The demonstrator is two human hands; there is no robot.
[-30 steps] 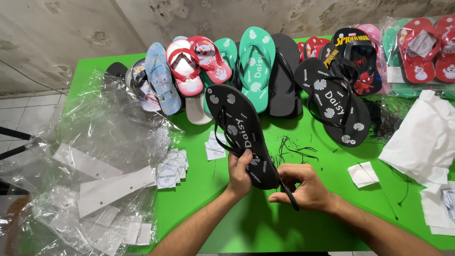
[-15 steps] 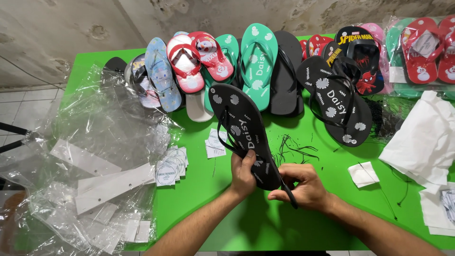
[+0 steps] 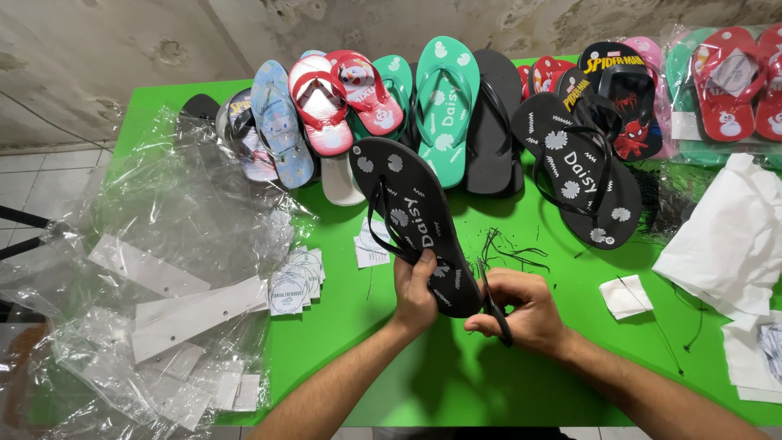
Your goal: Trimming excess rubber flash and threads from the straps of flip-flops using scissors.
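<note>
Near the front edge of the green table [image 3: 456, 383], seen from the head camera, the left hand [image 3: 414, 289] is clenched around the heel end of a black flip-flop [image 3: 415, 224] with white flower marks, thumb on the sole's upper face and fingers wrapped beneath. The flip-flop rises from that grasp, its toe pointing away and to the left, its thin black strap standing off the sole above the hand. The right hand [image 3: 525, 310] sits just beside the heel, closed on black scissors [image 3: 495, 314] whose blades touch the sole's right edge. Loose black strands [image 3: 509, 248] lie on the table just beyond the right hand. A second black flip-flop [image 3: 582, 179] lies flat farther right, among a row of coloured ones along the far side. Round labels [image 3: 295, 281] and clear plastic bags [image 3: 163, 269] lie to the left, white paper [image 3: 725, 236] to the right.
</note>
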